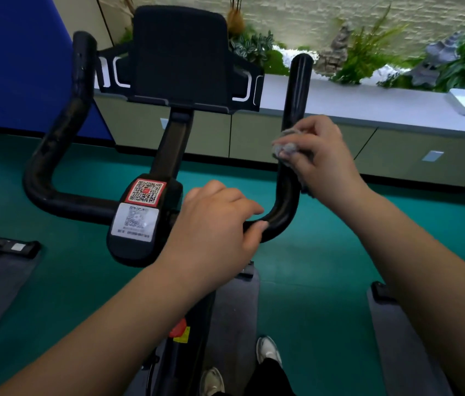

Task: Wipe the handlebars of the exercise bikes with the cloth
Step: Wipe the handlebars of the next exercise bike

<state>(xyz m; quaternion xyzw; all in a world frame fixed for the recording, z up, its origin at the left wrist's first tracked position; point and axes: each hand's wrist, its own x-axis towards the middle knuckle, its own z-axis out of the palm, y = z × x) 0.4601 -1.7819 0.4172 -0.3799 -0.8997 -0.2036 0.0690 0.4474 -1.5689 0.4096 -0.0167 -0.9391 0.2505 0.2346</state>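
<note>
Our left hand: curled round handlebar at near right bend. Our right hand: clutching grey cloth, wrapped against right upright grip. Console at centre, beyond QR labels.

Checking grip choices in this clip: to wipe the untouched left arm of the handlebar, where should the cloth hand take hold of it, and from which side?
Probably the straight upright stretch of the left handlebar arm, approached from its outer left side, since the tablet holder crowds the inner side. The bar is round, so the cloth in the right hand can wrap around it and slide along, while the left hand steadies the crossbar.
</note>
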